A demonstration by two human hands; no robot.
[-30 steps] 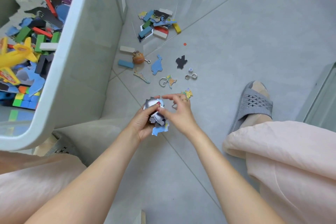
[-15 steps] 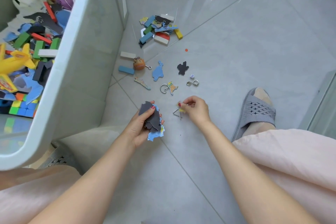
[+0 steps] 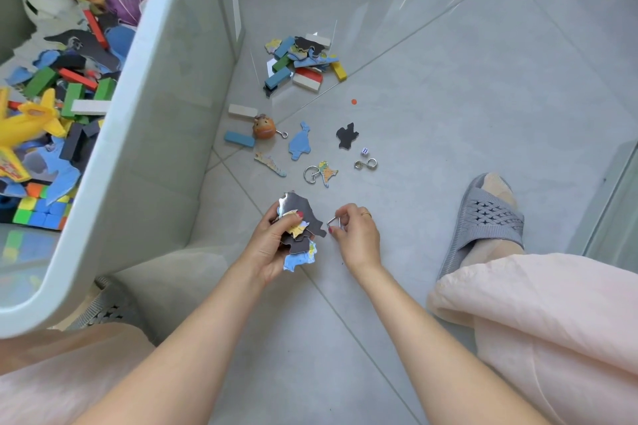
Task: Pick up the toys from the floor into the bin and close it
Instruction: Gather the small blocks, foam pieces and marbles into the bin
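pale grey glossy floor tiles throughout, crossed by thin diagonal grout lines and streaked with window glare. tall pale grey plastic bin at the left, open, part-filled with coloured wooden blocks, flat foam pieces and a yellow plastic toy plane.

just right of the bin's lower corner, left hand curled round a fanned stack of flat dark grey and blue puzzle pieces, thumb pressed on top. right beside that stack, right hand pinching a small bent silver wire triangle between thumb and forefinger (thin ring on one finger).

further from the bin's wall, loose on the tiles: white wooden block, blue wooden block, small brown round figure with a metal hook, light blue flat puzzle piece, black flat puzzle piece, tiny white die, linked silver rings, silver key ring touching a coloured map-printed piece, and a narrow printed strip piece. near the bin's far corner, heap of mixed wooden blocks and puzzle pieces; small orange dot just past it.

well right of the bin, foot in a grey perforated rubber slipper, pale pink fabric draped over the knee.
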